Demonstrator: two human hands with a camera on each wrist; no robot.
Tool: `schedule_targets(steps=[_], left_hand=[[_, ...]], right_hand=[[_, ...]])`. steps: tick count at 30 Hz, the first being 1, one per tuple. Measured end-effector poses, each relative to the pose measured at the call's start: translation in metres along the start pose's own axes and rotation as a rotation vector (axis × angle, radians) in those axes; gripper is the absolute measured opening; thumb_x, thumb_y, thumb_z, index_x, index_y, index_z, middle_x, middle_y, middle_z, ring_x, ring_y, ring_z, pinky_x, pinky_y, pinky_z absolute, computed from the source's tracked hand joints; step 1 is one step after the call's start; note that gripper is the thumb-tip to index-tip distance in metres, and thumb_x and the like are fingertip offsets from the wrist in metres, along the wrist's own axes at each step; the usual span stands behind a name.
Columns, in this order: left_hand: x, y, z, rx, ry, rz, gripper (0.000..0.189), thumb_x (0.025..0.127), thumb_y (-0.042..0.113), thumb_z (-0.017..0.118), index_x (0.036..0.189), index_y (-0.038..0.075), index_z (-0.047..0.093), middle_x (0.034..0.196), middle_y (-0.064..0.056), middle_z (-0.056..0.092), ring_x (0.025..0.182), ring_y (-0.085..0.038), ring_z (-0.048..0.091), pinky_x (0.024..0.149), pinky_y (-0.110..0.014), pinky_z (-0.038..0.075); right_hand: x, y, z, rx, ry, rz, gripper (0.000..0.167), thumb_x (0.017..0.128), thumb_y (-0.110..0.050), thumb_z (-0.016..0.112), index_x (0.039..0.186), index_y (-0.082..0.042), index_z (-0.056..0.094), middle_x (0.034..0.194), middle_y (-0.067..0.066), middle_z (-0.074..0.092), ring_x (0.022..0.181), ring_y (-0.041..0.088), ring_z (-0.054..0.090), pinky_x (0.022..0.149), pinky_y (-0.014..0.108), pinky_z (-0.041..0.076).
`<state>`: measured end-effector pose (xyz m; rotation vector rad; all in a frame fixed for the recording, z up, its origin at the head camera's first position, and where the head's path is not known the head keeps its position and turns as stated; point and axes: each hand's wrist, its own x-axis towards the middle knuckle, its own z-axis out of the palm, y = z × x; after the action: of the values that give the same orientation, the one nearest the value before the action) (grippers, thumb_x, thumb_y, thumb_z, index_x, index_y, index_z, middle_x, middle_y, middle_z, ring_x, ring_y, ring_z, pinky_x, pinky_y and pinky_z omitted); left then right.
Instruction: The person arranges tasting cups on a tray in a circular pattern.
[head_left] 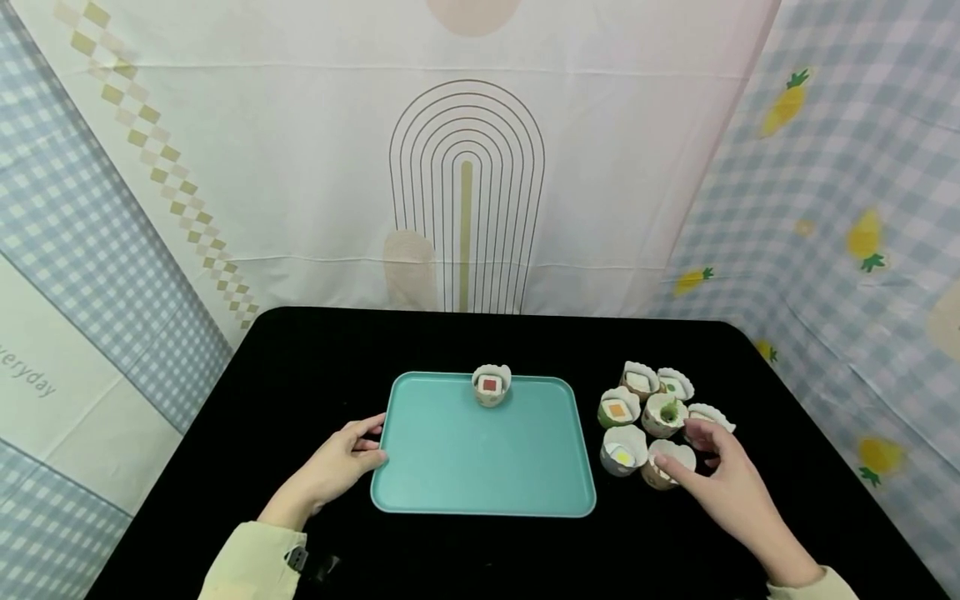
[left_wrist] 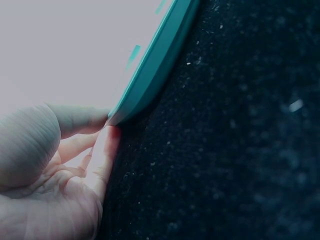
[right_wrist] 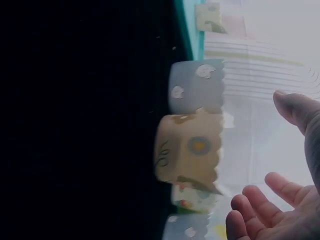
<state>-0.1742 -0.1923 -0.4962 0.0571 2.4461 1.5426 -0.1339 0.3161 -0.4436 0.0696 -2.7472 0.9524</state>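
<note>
At the left edge of a teal tray (head_left: 483, 467), my left hand (head_left: 341, 467) pinches the rim between thumb and fingers. In the left wrist view the thumb and a fingertip (left_wrist: 112, 134) meet at the tray's corner. One scallop-edged paper cup (head_left: 491, 396), with a white and dark red top, stands on the tray by its far rim. My right hand (head_left: 731, 492) is over a cluster of similar cups, thumb and fingers spread apart. Nearest to its thumb is a tan cup (head_left: 660, 477); in the right wrist view the hand (right_wrist: 280, 200) has nothing between its fingers.
Beside the tan cup stands a blue-grey cup (head_left: 622, 457) with a yellow spot inside. Behind are a green cup (head_left: 618, 412) with an orange square, a cup with a green topping (head_left: 663, 417) and several more. Curtains (head_left: 322, 167) hang round the black table (head_left: 315, 358).
</note>
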Motion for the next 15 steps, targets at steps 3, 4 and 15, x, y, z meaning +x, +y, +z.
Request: schedule_targets(steps=[3, 4, 15], left_hand=[[-0.001, -0.001, 0.0, -0.003, 0.0, 0.001, 0.06, 0.093, 0.015, 0.066, 0.148, 0.019, 0.041, 0.14, -0.004, 0.042, 0.113, -0.021, 0.05, 0.088, -0.04, 0.048], [-0.001, -0.001, 0.0, -0.005, -0.001, 0.001, 0.06, 0.094, 0.015, 0.066, 0.148, 0.019, 0.041, 0.14, -0.004, 0.042, 0.113, -0.021, 0.05, 0.088, -0.04, 0.048], [-0.002, 0.001, 0.001, -0.014, 0.002, -0.003, 0.06, 0.094, 0.013, 0.065, 0.148, 0.019, 0.041, 0.14, -0.004, 0.042, 0.112, -0.02, 0.05, 0.087, -0.039, 0.049]], right_hand=[[-0.001, 0.008, 0.003, 0.001, -0.018, 0.011, 0.07, 0.085, -0.04, 0.075, 0.134, 0.001, 0.048, 0.125, 0.02, 0.054, 0.106, 0.029, 0.051, 0.073, 0.022, 0.041], [-0.001, 0.011, 0.004, 0.003, -0.028, 0.018, 0.07, 0.085, -0.04, 0.075, 0.135, 0.001, 0.047, 0.126, 0.021, 0.053, 0.106, 0.029, 0.051, 0.073, 0.022, 0.042], [-0.005, 0.026, 0.016, 0.08, -0.167, 0.177, 0.084, 0.083, -0.043, 0.075, 0.142, 0.001, 0.034, 0.119, 0.02, 0.053, 0.099, 0.026, 0.054, 0.066, 0.025, 0.048]])
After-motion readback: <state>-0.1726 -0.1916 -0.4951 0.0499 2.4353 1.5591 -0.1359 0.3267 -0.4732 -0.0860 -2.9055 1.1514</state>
